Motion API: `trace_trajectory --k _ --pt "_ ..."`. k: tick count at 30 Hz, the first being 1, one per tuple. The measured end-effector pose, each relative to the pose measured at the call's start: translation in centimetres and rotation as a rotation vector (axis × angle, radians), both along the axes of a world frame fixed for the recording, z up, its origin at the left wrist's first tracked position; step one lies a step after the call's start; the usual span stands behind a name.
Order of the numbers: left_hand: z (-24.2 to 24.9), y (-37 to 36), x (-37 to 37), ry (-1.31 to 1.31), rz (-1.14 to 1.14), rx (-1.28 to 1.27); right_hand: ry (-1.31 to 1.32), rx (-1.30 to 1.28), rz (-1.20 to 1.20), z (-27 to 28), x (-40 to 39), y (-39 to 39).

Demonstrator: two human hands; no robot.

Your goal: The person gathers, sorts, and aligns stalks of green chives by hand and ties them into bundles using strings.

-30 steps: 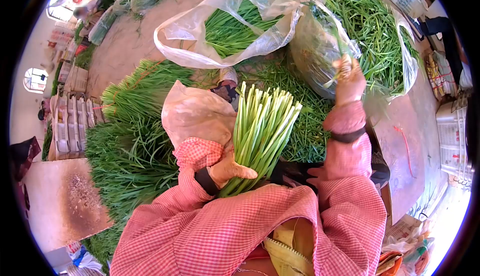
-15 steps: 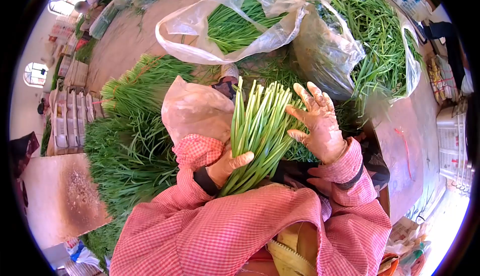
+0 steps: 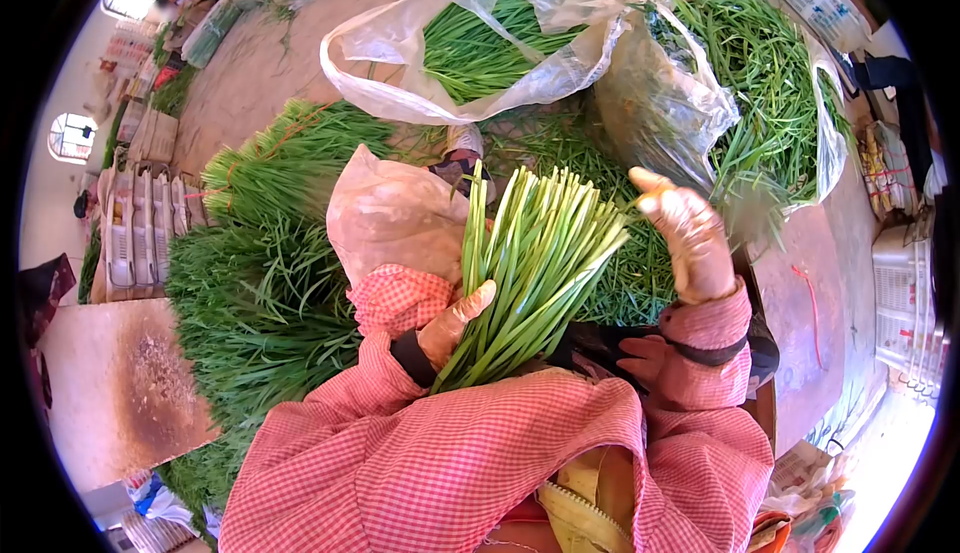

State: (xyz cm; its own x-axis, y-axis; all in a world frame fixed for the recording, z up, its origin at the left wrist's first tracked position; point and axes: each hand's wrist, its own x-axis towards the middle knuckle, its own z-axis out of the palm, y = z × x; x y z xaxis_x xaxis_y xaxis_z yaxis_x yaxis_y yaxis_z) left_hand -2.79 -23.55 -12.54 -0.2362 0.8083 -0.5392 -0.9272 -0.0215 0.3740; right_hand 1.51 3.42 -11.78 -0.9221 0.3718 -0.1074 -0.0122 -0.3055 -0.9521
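stem bundle (image 3: 545,273) held in front of the chest, over the lap, pale ends up and fanned. the fan has spread wider to the right than half a second ago; one pale stem stands apart at its left edge.

left hand (image 3: 450,331): grasping the bundle low on its left side, thumb across the stems. right hand (image 3: 690,238): was open against the bundle's right edge, now lifted away to the right, fingers drawn together. blurred and edge-on; cannot tell if it pinches a scrap. meaning, as judged: the left alone steadies the bundle, so a slack grip could let outer stems slip.

just left of the bundle, a pale cloth-covered shape (image 3: 390,213), probably a knee, limits room on that side. loose trimmings (image 3: 640,273) lie behind and to the right; a dropped stem would be hard to pick out there.

farther left: dark leafy pile (image 3: 250,303), tied greens (image 3: 270,168) above it. beyond the bundle, open plastic bag (image 3: 400,105) with greens inside; beside it, stuffed bag (image 3: 650,118), close beyond the right hand, crowding reach that way. outermost left, white crates (image 3: 140,233) and a stained board (image 3: 130,383).
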Motion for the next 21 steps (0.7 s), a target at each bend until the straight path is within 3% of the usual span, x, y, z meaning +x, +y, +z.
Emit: trace_trajectory --k 3,4,5,7,9,10,12,13,15,17,19,20,21 --pt "-0.6 -0.1 -0.1 0.184 -0.072 0.022 -0.084 -0.055 -0.229 -0.6 -1.0 4.1" --pt "-0.9 -0.2 0.1 0.131 -0.053 0.041 -0.152 0.316 -0.249 -1.2 -1.4 5.6" --pt "-0.8 -0.3 0.2 0.131 -0.052 0.041 -0.235 1.129 -0.298 -1.9 -1.3 7.1" --pt "-0.6 -0.3 0.0 0.398 -0.107 0.042 -0.159 1.664 -0.406 -0.6 -1.4 4.7" --pt "-1.2 0.0 0.0 0.334 -0.111 0.024 0.140 1.292 -0.046 3.3 -0.7 0.7" --pt "-1.3 0.3 0.1 0.434 -0.101 0.015 0.127 1.208 0.096 3.6 -0.5 -1.1" --pt "-1.5 0.9 0.4 0.535 -0.097 0.013 -0.048 1.291 0.285 2.7 -0.6 -3.2" --pt "-1.6 1.1 0.6 0.644 -0.103 0.003 -0.147 1.454 0.293 2.5 -0.9 -3.7" --pt "-1.6 1.2 0.9 0.866 -0.104 -0.023 -0.055 1.395 0.154 -1.7 -1.4 -1.8" --pt "-1.3 1.1 0.9 0.869 -0.089 -0.049 0.097 1.174 -0.206 -3.0 -2.3 0.0" --pt "-1.2 1.0 0.7 0.662 -0.067 -0.090 -0.108 1.404 -0.357 -0.3 -1.8 2.7" --pt "-1.5 1.2 0.5 0.670 -0.064 -0.083 -0.295 1.092 -0.245 1.2 -0.8 2.2" --pt "-2.0 1.2 0.6 0.693 -0.031 -0.083 -0.279 0.848 -0.154 0.6 0.3 1.1"
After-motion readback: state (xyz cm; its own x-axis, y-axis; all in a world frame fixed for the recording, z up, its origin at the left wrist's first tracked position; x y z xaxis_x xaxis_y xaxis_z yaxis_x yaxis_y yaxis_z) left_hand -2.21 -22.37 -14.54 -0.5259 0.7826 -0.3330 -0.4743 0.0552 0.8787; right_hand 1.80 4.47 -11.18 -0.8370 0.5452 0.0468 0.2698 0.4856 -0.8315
